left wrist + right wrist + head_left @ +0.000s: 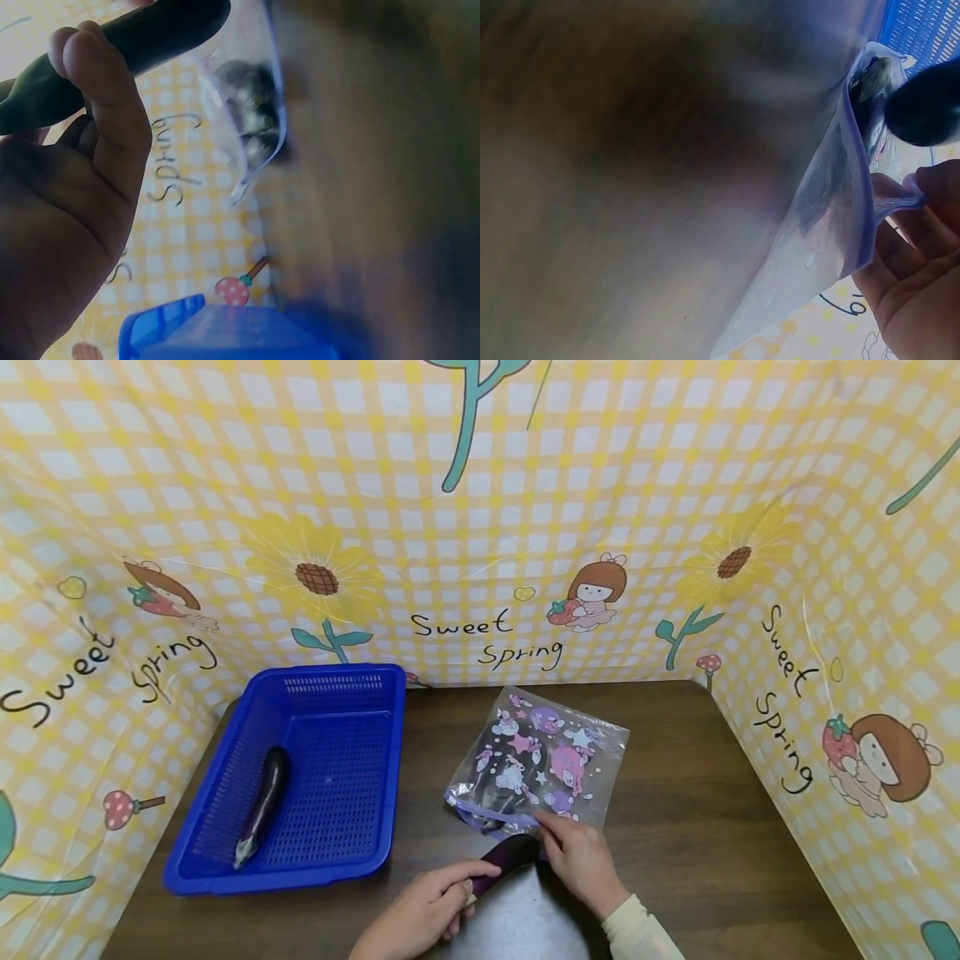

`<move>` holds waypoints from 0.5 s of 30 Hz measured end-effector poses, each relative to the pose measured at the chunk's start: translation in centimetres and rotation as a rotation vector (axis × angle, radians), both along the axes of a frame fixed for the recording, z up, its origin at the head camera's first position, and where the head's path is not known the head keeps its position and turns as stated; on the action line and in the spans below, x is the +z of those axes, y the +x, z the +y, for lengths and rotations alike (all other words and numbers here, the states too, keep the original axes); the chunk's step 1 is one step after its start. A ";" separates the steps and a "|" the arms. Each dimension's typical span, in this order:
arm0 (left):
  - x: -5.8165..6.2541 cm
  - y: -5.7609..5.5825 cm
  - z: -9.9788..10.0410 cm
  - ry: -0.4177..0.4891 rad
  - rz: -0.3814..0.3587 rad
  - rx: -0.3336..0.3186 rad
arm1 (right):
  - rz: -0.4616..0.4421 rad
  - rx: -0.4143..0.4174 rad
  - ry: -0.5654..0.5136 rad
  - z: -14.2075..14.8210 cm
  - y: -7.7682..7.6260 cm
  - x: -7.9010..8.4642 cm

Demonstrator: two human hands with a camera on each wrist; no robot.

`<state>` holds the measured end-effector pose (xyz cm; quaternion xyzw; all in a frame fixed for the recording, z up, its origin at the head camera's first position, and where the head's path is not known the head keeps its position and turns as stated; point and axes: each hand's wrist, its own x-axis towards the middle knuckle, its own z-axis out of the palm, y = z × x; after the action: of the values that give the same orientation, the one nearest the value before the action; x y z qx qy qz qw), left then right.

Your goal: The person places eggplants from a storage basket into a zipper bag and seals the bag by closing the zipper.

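Note:
My left hand (427, 903) grips a dark purple eggplant (513, 854) near its stem end, and the rounded end points toward the mouth of a clear zip bag (537, 752). The bag lies on the table, printed with pink and purple cartoon figures and stars. With thumb and fingers, my right hand (587, 862) pinches the bag's purple zip edge (865, 199). In the left wrist view the bag's mouth stands parted, and dark glossy things (251, 109) show inside; their exact kind is partly obscured. Right beside the bag's opening is the eggplant's tip (922, 105).
A blue plastic basket (393, 760) stands on the left of the brown table (675, 810). Inside it, along the left side, lies another eggplant (264, 806). Yellow checked cloth (465, 560) walls the table at the back and both sides.

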<state>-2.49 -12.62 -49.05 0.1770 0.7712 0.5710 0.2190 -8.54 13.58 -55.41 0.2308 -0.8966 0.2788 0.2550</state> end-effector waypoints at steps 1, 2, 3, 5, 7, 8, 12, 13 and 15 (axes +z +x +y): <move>-0.2 0.0 0.2 0.000 -0.003 -0.001 | 0.004 0.000 0.000 0.0 0.0 0.0; -0.4 0.0 0.4 0.000 -0.006 -0.003 | 0.007 0.000 0.001 0.0 0.0 0.0; -0.6 0.0 0.7 0.004 -0.012 -0.007 | 0.010 0.000 0.001 0.0 0.0 0.0; -0.9 0.0 1.1 0.007 -0.026 -0.013 | 0.014 0.000 -0.002 0.0 -0.1 -0.1; -1.1 -0.1 1.4 0.011 -0.042 -0.023 | 0.017 -0.003 -0.004 0.0 -0.1 0.0; -1.2 -0.1 1.6 0.014 -0.048 -0.028 | 0.018 -0.004 -0.005 0.0 -0.1 0.0; -1.7 -0.2 2.4 0.032 -0.070 -0.038 | 0.026 -0.001 -0.011 0.0 -0.1 0.2; -1.9 -0.2 2.7 0.042 -0.071 -0.038 | 0.027 0.001 -0.013 0.0 -0.1 0.2; -2.2 -0.3 3.2 0.054 -0.071 -0.030 | 0.027 0.005 -0.017 0.0 -0.1 0.3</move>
<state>-2.76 -9.45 -51.26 0.1741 0.7445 0.5941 0.2499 -8.63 13.55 -55.13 0.2345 -0.8901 0.2839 0.2685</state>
